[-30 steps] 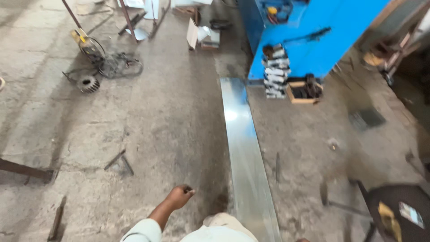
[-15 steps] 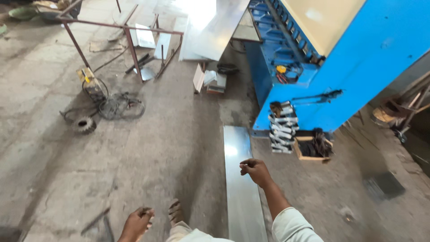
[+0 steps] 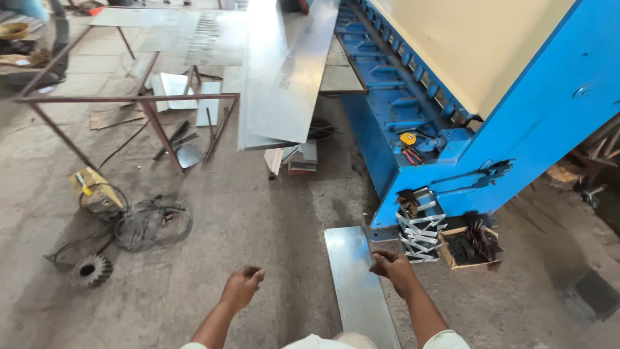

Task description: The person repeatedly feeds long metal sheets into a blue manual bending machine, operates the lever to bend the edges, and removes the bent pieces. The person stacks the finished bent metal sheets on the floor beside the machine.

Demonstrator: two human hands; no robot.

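A dusty concrete workshop floor (image 3: 194, 271) runs under a big blue press (image 3: 516, 129) at 1 to 2 o'clock, with long metal sheets (image 3: 284, 77) resting on a rusty frame (image 3: 129, 100) at 11 to 12 o'clock. At 6 o'clock a narrow galvanised strip (image 3: 355, 284) lies flat on the floor, its far end near the foot of the press. The right hand (image 3: 395, 268) is curled with its fingertips at the strip's right edge near the far end; whether it truly pinches the edge I cannot tell. The left hand (image 3: 242, 287) hangs loosely curled and empty at 7 o'clock, well apart from the strip. The strip looks thin, light for its length, smooth and slippery, and likely to flex and sag if lifted by one end; its cut edges look sharp. A hold on both long edges, away from the corners, seems safest. A coil of cable (image 3: 152, 226) and a gear (image 3: 90, 271) lie at 9 o'clock.
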